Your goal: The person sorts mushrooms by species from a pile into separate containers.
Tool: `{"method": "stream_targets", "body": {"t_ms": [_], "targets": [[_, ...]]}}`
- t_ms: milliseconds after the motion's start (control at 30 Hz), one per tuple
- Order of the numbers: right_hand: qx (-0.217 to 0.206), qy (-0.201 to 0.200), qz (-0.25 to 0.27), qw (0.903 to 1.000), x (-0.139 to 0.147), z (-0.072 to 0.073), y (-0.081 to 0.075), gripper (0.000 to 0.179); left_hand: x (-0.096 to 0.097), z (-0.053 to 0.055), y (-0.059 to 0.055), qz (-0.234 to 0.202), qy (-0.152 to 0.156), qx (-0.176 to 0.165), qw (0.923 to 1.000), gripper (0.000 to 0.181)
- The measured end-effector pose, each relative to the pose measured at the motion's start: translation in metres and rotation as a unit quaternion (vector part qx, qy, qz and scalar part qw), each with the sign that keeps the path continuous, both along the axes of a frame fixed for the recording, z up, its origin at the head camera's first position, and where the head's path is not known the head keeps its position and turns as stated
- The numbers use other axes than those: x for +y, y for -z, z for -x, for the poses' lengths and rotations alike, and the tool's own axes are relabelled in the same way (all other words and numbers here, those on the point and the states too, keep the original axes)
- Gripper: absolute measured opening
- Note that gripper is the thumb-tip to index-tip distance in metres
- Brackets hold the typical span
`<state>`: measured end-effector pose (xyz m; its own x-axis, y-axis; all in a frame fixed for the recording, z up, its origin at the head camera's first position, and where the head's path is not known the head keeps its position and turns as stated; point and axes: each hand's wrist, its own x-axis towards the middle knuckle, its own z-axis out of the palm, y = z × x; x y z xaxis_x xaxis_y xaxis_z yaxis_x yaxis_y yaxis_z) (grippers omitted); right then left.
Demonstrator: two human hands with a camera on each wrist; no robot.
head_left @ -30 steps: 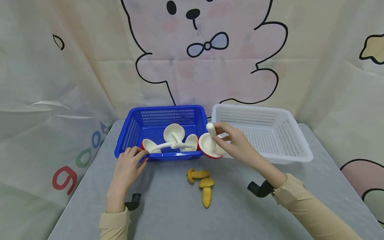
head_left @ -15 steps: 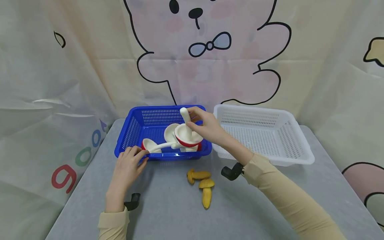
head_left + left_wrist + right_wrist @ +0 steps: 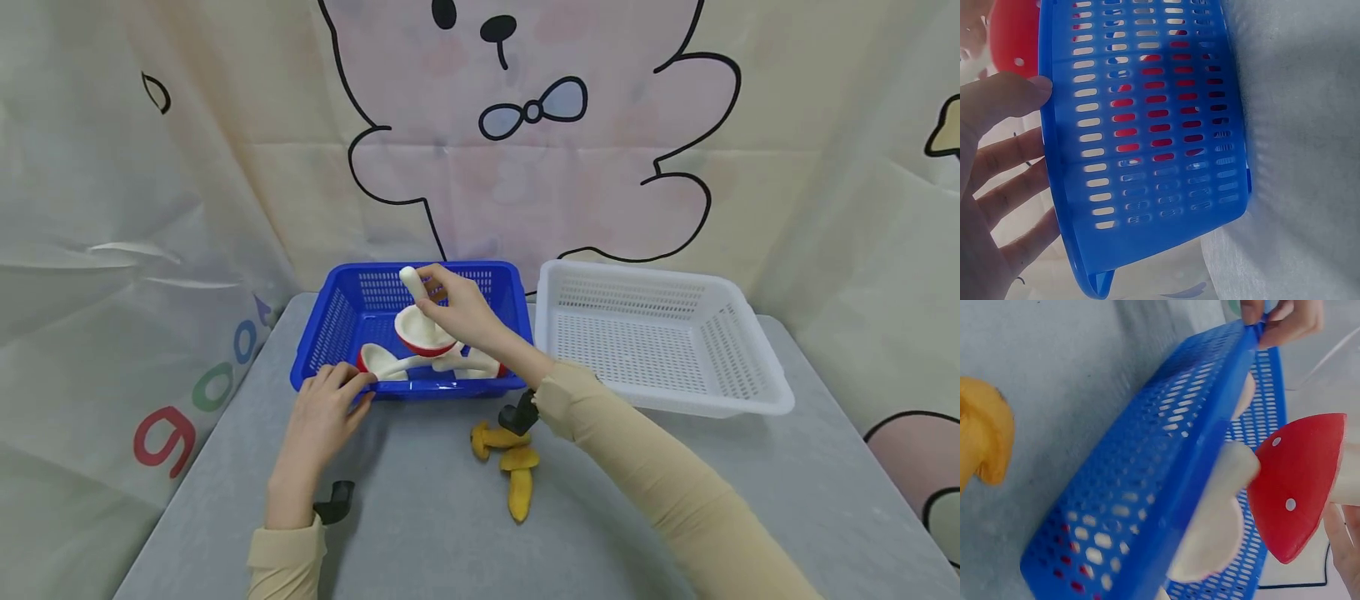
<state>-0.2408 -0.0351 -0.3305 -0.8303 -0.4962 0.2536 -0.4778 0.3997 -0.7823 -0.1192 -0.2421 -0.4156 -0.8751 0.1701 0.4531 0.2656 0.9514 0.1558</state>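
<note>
My right hand [image 3: 468,312] pinches the white stem of a toy mushroom [image 3: 422,332]. It hangs cap down over the blue basket [image 3: 427,390]; its red cap with white dots [image 3: 1300,481] shows in the right wrist view. My left hand [image 3: 326,417] holds the basket's near rim at the left, thumb [image 3: 1013,94] on one side and fingers on the other. Inside the basket lie more red-and-white mushrooms, one at the left [image 3: 378,360] and others at the right [image 3: 476,364], partly covered by the held one.
A white basket [image 3: 667,404] stands to the right of the blue one. Two yellow mushrooms [image 3: 519,492] lie on the grey table [image 3: 420,500] in front, one partly behind the right wrist's black camera mount [image 3: 519,412]. A printed curtain [image 3: 600,200] hangs behind.
My right hand has carried the mushroom leftward from between the two baskets to above the middle of the blue one. My left hand has stayed on the rim.
</note>
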Motion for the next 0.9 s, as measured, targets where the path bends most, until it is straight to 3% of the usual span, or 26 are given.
{"method": "stream_targets", "body": {"t_ms": [367, 600, 900], "targets": [[-0.039, 0.039, 0.027, 0.9981, -0.032, 0.015, 0.038, 0.037, 0.001, -0.001, 0.001, 0.003, -0.002, -0.009, 1.0000, 0.022], [-0.048, 0.063, 0.007, 0.9969, -0.041, 0.017, 0.046, 0.039, 0.002, -0.001, -0.002, 0.001, -0.003, -0.008, 1.0000, 0.022], [-0.066, 0.068, 0.029, 0.9950, -0.040, 0.016, 0.048, 0.042, 0.002, -0.001, -0.002, -0.001, -0.011, -0.022, 0.9997, 0.025]]}}
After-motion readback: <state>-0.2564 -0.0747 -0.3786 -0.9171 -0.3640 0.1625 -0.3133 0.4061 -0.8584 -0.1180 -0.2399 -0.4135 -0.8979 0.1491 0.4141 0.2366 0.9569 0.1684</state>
